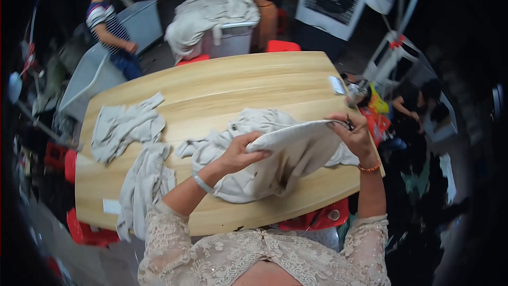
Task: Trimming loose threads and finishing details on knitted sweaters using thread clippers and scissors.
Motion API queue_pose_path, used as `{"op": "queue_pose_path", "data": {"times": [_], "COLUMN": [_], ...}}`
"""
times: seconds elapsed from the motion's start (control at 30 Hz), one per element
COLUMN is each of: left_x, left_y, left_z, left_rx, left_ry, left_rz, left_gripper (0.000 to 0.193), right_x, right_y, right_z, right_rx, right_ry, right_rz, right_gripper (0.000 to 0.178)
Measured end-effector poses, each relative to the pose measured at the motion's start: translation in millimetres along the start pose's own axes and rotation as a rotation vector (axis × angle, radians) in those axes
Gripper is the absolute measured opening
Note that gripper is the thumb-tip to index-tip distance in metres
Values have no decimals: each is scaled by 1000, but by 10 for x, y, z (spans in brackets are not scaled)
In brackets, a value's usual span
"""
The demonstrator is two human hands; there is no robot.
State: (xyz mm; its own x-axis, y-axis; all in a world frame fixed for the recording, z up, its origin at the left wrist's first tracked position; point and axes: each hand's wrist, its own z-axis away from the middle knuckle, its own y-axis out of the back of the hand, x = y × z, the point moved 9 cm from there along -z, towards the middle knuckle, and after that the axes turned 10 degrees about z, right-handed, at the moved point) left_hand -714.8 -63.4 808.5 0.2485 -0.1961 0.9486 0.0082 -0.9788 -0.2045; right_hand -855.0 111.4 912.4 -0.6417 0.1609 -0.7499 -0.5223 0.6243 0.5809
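Observation:
A pale grey knitted garment [301, 148] is held up over the near side of the wooden table, its edge stretched between my hands. My left hand [243, 153] pinches one end of that edge, thumb on top. At the other end my right hand [352, 135] is closed on the fabric. A small dark, curved object [343, 123] shows at my right fingers; its kind is hard to make out. Below and behind the lifted part, more pale knitwear [259, 119] lies bunched on the table. What is underneath stays hidden.
On the wooden table [222, 87], two more pale garments [127, 127] lie at the left. A white card [111, 206] is at the left edge, a small whitish object [336, 85] at the far right corner. Red stools [317, 217] surround it. Other people work beyond, near a heaped bin [233, 39].

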Motion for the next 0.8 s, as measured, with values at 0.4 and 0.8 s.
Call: {"op": "queue_pose_path", "data": {"times": [0.4, 0.8], "left_x": [-81, -1075], "left_y": [-327, 372], "left_z": [-66, 716], "left_rx": [-51, 54], "left_ry": [-134, 482], "left_rz": [-52, 190], "left_gripper": [39, 23], "right_x": [141, 490], "right_y": [-1340, -375], "right_z": [170, -345], "right_rx": [-453, 74], "right_ry": [-176, -283], "right_rz": [-281, -313], "right_gripper": [48, 14]}}
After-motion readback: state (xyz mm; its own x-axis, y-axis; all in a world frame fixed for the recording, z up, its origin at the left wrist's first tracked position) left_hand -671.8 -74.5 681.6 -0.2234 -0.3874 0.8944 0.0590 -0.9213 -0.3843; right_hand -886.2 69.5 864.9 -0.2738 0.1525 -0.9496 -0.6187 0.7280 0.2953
